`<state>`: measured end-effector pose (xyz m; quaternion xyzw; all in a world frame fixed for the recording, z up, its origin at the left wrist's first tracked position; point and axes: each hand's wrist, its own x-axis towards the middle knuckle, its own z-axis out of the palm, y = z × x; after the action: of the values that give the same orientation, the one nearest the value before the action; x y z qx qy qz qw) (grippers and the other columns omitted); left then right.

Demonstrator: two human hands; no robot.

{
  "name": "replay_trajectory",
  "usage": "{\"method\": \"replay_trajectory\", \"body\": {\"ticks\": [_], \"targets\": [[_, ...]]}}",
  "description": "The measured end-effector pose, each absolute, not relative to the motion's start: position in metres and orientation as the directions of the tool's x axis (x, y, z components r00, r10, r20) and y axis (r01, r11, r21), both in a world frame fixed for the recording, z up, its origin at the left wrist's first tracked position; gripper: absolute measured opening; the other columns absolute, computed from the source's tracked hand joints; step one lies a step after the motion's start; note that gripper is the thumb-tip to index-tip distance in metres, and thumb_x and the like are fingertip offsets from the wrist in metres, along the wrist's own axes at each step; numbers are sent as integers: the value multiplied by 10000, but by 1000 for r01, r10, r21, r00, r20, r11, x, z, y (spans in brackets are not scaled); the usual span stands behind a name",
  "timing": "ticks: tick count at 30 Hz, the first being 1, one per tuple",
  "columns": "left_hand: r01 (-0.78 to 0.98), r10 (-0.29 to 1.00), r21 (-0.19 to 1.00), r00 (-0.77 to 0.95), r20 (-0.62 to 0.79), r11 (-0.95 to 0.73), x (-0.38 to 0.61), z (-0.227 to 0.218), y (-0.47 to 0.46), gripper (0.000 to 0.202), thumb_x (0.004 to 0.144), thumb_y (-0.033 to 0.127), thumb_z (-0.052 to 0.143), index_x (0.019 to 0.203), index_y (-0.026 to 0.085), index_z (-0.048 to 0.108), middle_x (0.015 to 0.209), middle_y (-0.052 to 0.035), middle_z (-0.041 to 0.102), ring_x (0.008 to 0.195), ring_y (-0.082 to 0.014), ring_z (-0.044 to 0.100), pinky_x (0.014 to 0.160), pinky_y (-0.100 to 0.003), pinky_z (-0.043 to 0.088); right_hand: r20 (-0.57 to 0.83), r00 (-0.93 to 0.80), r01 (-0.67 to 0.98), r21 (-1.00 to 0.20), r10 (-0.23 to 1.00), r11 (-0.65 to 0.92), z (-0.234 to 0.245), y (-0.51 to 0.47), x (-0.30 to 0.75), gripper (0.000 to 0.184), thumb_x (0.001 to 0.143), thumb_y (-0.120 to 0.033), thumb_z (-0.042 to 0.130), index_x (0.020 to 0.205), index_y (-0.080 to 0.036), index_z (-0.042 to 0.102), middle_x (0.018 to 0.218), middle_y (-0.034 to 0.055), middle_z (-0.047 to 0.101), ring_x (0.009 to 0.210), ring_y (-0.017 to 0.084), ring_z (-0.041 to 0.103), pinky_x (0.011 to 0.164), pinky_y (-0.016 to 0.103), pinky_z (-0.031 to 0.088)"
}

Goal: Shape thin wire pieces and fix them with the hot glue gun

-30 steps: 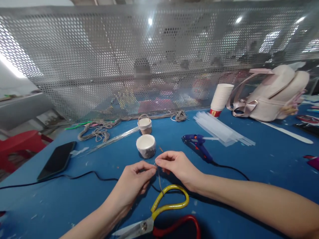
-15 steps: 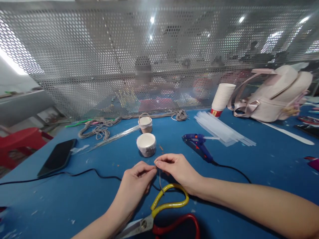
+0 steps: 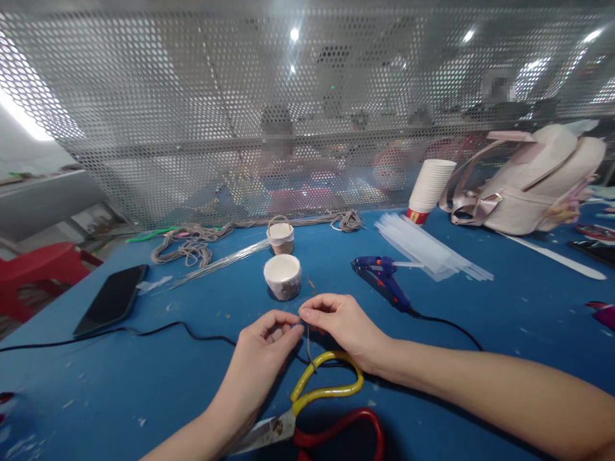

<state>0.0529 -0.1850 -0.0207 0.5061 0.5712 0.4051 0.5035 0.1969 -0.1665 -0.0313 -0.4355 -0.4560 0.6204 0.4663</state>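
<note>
left hand (image 3: 262, 349) is now showing a wider thumb-to-index gap, can't tell if gripping, so right hand (image 3: 350, 330), fingertips pinched together, is likely securing the grey cord (image 3: 309, 346), which is hanging toward the near yellow scissors handle (image 3: 327, 392).

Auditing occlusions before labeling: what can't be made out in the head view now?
All head view:
- Upper end of the thin gray cord: hidden by the left hand and right hand.
- Blade tips of the scissors: behind the left forearm or past the bottom edge.
- People: blurred behind the perforated metal screen.
- Purple object: cut off by the right edge.
</note>
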Motion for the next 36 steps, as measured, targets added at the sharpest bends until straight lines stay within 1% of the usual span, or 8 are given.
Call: {"method": "replay_trajectory", "body": {"ticks": [4, 11, 14, 18, 21, 27, 33, 36], "targets": [[147, 985, 978, 58, -160, 150, 53, -20, -187, 282, 684, 437, 670, 691, 159, 624, 431, 92, 346, 428, -61, 265, 416, -193, 184, -118, -199, -200, -967, 973, -158, -33, -167, 197, 161, 654, -314, 719, 675, -158, 684, 624, -33, 600, 613, 97, 492, 660, 251, 396], [85, 975, 977, 88, -202, 195, 49, -22, -186, 304, 712, 455, 658, 720, 157, 604, 396, 98, 363, 393, -51, 276, 396, -183, 194, -117, -237, -271, -945, 965, -181, -35, -171, 197, 249, 576, -341, 783, 736, -164, 710, 755, 0, 668, 726, 126, 563, 764, 282, 416], [85, 976, 977, 83, -203, 196, 48, -24, -186, 299, 713, 449, 661, 727, 156, 605, 397, 97, 365, 389, -49, 281, 389, -178, 195, -133, -219, -285, -939, 967, -194, -34, -171, 197, 279, 559, -347, 792, 755, -167, 707, 743, -6, 660, 703, 118, 553, 734, 274, 417], [102, 976, 977, 89, -197, 188, 49, -23, -188, 276, 714, 426, 665, 712, 157, 602, 397, 95, 370, 386, -48, 290, 382, -172, 197, -135, -190, -239, -954, 972, -180, -33, -170, 196, 214, 613, -334, 747, 711, -153, 686, 646, -19, 611, 614, 97, 494, 630, 252, 390], [97, 974, 977, 103, -202, 192, 49, -21, -187, 271, 723, 429, 656, 727, 165, 597, 399, 98, 366, 379, -46, 288, 375, -168, 191, -107, -211, -212, -965, 971, -153, -34, -170, 196, 172, 653, -313, 709, 704, -152, 679, 620, -26, 584, 594, 91, 469, 599, 243, 369], [68, 967, 974, 120, -225, 218, 47, -24, -184, 284, 733, 447, 645, 767, 169, 596, 388, 96, 388, 363, -41, 269, 368, -165, 183, -81, -201, -200, -972, 976, -122, -35, -170, 196, 140, 657, -281, 697, 718, -157, 677, 660, -22, 616, 635, 101, 512, 651, 250, 402], [0, 949, 961, 158, -273, 277, 49, -19, -185, 280, 724, 433, 657, 695, 166, 577, 392, 97, 378, 364, -35, 254, 368, -165, 162, -96, -211, -222, -965, 973, -143, -37, -169, 196, 149, 626, -281, 716, 702, -161, 670, 687, -16, 643, 662, 115, 554, 715, 273, 428], [-29, 948, 959, 163, -273, 282, 50, -17, -186, 279, 719, 415, 670, 671, 160, 569, 437, 82, 426, 384, -34, 276, 378, -167, 183, -78, -209, -202, -972, 975, -122, -37, -169, 197, 134, 635, -275, 707, 704, -165, 675, 699, -18, 641, 669, 113, 541, 718, 269, 420]]}}
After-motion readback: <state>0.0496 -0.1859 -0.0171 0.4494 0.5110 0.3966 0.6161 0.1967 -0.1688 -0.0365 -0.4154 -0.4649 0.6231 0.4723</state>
